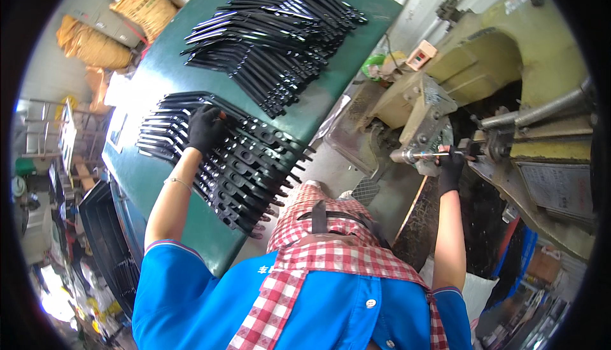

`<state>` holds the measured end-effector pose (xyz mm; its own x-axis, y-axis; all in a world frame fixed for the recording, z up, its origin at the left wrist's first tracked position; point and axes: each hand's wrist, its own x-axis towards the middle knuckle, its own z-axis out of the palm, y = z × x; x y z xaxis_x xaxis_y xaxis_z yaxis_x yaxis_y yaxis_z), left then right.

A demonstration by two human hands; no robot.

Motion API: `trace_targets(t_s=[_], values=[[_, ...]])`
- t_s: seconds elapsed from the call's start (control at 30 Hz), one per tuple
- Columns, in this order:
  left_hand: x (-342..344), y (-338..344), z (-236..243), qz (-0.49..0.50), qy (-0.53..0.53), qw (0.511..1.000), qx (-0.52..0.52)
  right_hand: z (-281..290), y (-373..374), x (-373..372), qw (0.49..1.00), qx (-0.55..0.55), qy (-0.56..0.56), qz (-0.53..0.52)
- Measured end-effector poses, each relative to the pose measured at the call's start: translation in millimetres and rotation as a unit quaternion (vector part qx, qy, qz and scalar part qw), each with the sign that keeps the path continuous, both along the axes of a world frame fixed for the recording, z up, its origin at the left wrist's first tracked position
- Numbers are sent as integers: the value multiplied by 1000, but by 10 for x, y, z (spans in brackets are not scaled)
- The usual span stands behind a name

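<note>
My left hand, in a black glove with bare fingertips, is closed at the upper part of the nearer stack of bent black metal bars on the green table. Its fingers curl around one bar, though the glove partly hides the grip. Those bars lie side by side, with flat, holed ends toward me. Out to the right, my right hand, in a matching glove, pinches a slim metal rod beside the tooling of a green press machine. The rod's left end meets a round metal piece.
A second heap of black bars covers the far part of the green table. A control box sits by the press, with a foot pedal below. Sacks stand at the far left; a black crate is nearer.
</note>
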<state>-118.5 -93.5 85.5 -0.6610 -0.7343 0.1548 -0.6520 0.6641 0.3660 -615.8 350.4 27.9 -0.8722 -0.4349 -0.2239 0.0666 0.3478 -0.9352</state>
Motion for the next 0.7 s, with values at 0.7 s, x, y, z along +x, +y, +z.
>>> trace_targets(t_s=[0.7], values=[[-891,-395,-196,-167,-88,982,-28,863,-352,707,976,-180,-119,-40]])
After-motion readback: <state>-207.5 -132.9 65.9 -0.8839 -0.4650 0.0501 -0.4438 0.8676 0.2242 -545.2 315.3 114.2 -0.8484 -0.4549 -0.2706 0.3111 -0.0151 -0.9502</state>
